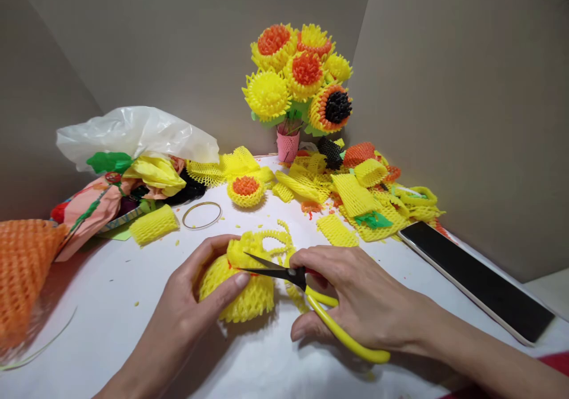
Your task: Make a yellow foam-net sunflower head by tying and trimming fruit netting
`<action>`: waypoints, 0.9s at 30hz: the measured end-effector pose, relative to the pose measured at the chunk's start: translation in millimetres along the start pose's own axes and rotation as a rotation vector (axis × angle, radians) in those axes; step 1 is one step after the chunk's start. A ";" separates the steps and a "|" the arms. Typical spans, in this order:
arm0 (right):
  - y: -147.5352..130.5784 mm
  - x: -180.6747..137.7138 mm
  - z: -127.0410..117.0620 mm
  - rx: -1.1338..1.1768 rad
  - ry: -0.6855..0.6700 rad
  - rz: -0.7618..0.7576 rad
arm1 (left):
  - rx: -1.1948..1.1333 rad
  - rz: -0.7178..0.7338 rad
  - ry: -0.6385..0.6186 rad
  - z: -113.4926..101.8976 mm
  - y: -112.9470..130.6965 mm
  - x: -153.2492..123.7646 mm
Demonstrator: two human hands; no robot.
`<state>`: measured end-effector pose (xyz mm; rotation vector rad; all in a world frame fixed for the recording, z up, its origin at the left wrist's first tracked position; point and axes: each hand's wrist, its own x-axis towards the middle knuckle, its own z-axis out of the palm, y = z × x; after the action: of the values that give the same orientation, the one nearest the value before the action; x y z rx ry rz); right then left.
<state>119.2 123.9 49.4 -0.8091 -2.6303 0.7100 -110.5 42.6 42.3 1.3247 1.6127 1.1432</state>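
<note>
My left hand [198,292] grips a yellow foam fruit net [249,298], gathered and tied near its top with a red thread. The thumb presses on its front and the fingers go behind it. In my right hand [355,298] is a pair of scissors [291,274] with black blades and yellow handles. The blades are parted and lie against the gathered top of the net, close to the red thread and my left thumb. A loose strip of yellow foam net [282,242] hangs from the top of the piece and trails beside the scissors.
Foam flowers in a pink pot [288,144] stand at the back. A small yellow-and-orange flower [246,190] and a bangle [201,215] lie ahead. Net scraps [355,194] are heaped back right, near a phone [475,280]. A plastic bag [137,135] and orange net [26,274] sit left.
</note>
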 end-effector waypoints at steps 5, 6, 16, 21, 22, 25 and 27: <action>-1.6 1.5 -1.9 -0.032 0.003 -0.007 | 0.147 0.079 0.124 -0.5 -3.5 -2.2; -1.7 2.0 -1.7 -0.029 0.001 -0.012 | 0.166 0.087 0.135 -0.1 -3.8 -2.7; -0.2 -0.3 4.8 -0.081 0.033 -0.049 | 0.303 0.166 0.183 3.5 -8.5 -4.3; 1.5 -0.5 7.6 -0.072 0.057 -0.054 | 0.314 0.154 0.152 4.2 -9.9 -2.4; 2.3 -0.3 8.1 -0.053 0.060 -0.054 | 0.304 0.141 0.138 4.3 -9.4 -2.3; 4.4 1.0 9.3 0.028 0.061 -0.058 | 0.267 0.099 0.099 4.4 -7.1 -2.2; 5.0 2.0 10.0 0.072 0.060 -0.057 | 0.254 0.078 0.087 4.5 -5.6 -1.6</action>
<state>115.6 125.0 38.7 -0.7211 -2.5477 0.7483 -107.9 41.5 35.6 1.5293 1.8313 1.0809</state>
